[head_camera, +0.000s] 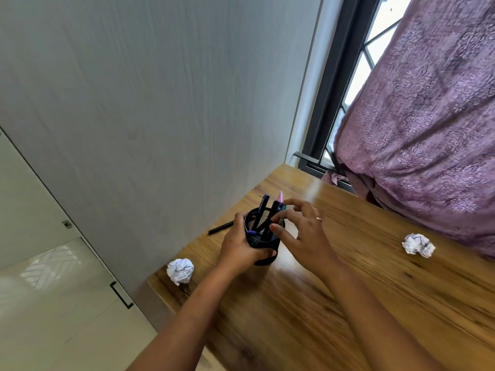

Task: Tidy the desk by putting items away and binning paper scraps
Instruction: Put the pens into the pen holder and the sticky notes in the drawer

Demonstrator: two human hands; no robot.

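A black mesh pen holder point(263, 245) stands on the wooden desk point(348, 303) with several pens point(261, 214) sticking out of it. My left hand point(238, 247) grips the holder around its side. My right hand point(302, 231) hovers at the holder's rim, its fingers loosely spread and touching the pens' upper ends. A black pen point(221, 227) lies on the desk behind the holder by the wall. One crumpled paper ball point(180, 270) sits at the desk's left edge, another crumpled paper ball point(418, 245) lies to the right.
A grey wall point(147, 103) borders the desk on the left. A purple curtain point(428, 116) hangs over the window point(345, 84) at the far right and drapes onto the desk's back edge. White cabinet doors point(53, 290) lie below left.
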